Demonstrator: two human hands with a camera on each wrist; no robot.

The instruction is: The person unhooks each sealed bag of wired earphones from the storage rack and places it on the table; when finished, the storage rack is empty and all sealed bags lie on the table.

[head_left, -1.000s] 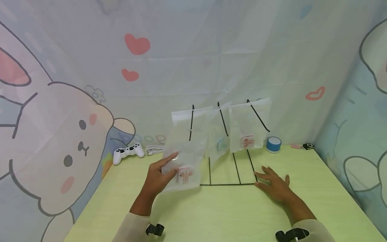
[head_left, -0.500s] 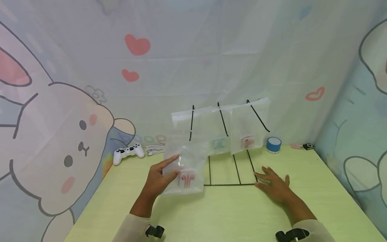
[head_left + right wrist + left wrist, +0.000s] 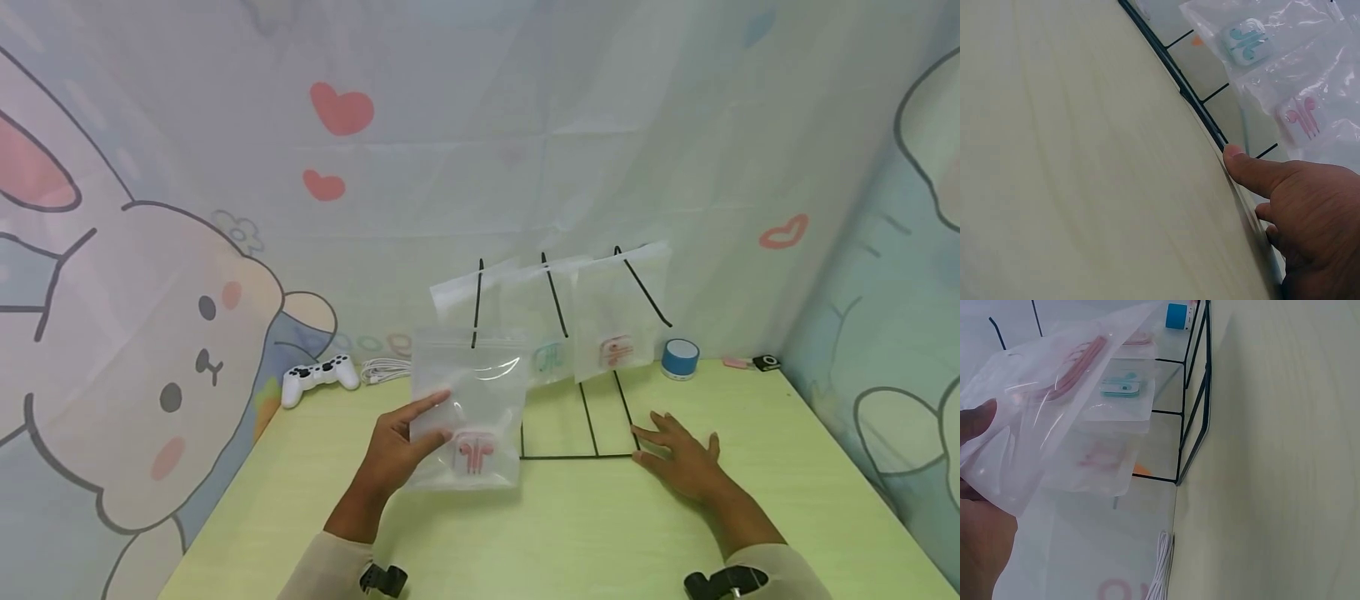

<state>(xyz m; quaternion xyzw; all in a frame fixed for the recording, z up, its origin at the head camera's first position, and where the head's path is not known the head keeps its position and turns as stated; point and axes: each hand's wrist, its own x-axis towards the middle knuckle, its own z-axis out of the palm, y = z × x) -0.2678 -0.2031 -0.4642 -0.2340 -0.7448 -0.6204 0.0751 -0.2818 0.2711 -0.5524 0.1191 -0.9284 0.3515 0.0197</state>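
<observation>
My left hand point(image 3: 392, 450) pinches the left side of a clear zip bag point(image 3: 487, 400) with pink earphones point(image 3: 475, 456) inside. The bag's top edge overlaps the tip of the left hook point(image 3: 477, 304) in the head view. Behind it another bag point(image 3: 1094, 459) with a pink item hangs on that hook. A bag with teal earphones point(image 3: 550, 358) hangs on the middle hook, and one with pink earphones point(image 3: 616, 351) on the right hook. My right hand point(image 3: 678, 458), fingers spread, touches the front right corner of the black wire rack point(image 3: 558, 457); its thumb rests on the bar.
Left of the rack lie a white game controller point(image 3: 320, 378) and a coiled white cable point(image 3: 385, 371). A blue-and-white cylinder point(image 3: 679, 359) stands to its right. Farther right are a pink item point(image 3: 736, 363) and a small black device point(image 3: 767, 363). A printed cloth backdrop rises behind the table.
The bag in my left hand has come forward and slightly right along the left hook to its tip. The bag on the middle hook has swung to face forward. My right hand has stayed put.
</observation>
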